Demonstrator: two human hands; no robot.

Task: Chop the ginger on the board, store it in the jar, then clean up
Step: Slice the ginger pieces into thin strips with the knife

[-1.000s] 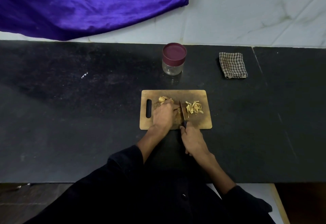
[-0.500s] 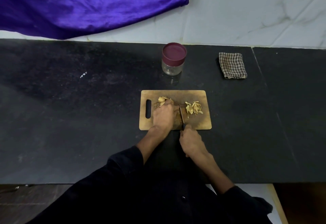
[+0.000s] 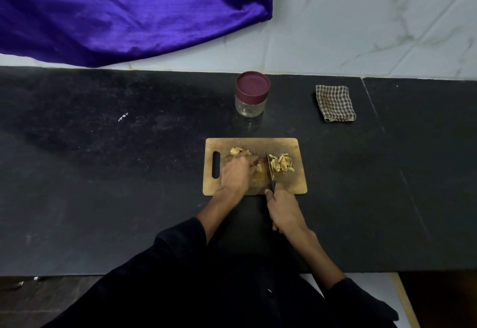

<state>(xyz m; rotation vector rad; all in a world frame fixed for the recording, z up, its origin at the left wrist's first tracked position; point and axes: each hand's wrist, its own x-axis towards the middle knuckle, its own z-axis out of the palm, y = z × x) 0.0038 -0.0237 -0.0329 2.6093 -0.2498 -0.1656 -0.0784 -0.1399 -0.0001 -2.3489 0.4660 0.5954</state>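
A wooden cutting board (image 3: 289,185) with a handle slot lies on the black counter. My left hand (image 3: 237,172) holds down a piece of ginger (image 3: 259,168) in the middle of the board, fingers curled over it. My right hand (image 3: 282,210) grips the dark handle of a knife (image 3: 270,169), whose blade stands on the board just right of my left fingers. A pile of chopped ginger strips (image 3: 281,163) lies right of the blade. More ginger pieces (image 3: 236,150) sit behind my left hand. A glass jar (image 3: 251,94) with a maroon lid stands behind the board, lid on.
A folded checked cloth (image 3: 335,103) lies at the back right of the black counter (image 3: 103,172). Purple fabric (image 3: 129,10) hangs over the tiled wall at the back left. The counter's front edge runs just below my forearms.
The knife and my right hand shift slightly forward and back along the board between frames. My left hand stays on the ginger. The chopped pile looks the same.
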